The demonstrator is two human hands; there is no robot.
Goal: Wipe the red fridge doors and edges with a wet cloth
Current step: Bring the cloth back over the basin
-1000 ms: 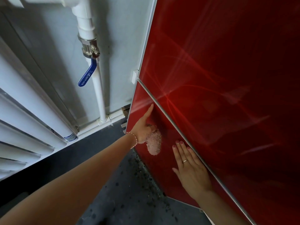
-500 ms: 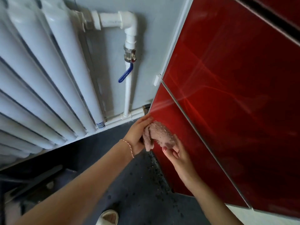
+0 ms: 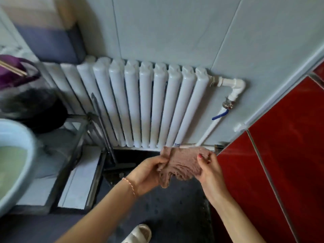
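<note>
Cloth now off the fridge, spread between both hands.
Basin (image 3: 12,155) at 9 o'clock; left hand (image 3: 149,174) pinches the cloth (image 3: 182,163) at its left edge, right hand (image 3: 210,171) grips the right edge, thumb on top; fridge (image 3: 280,155) at 3 o'clock, just beside the right hand; bare floor (image 3: 175,207) below.

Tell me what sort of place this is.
Probably a home kitchen or utility corner: a red fridge stands beside a white radiator on a tiled wall, and a basin of water sits at left.
</note>
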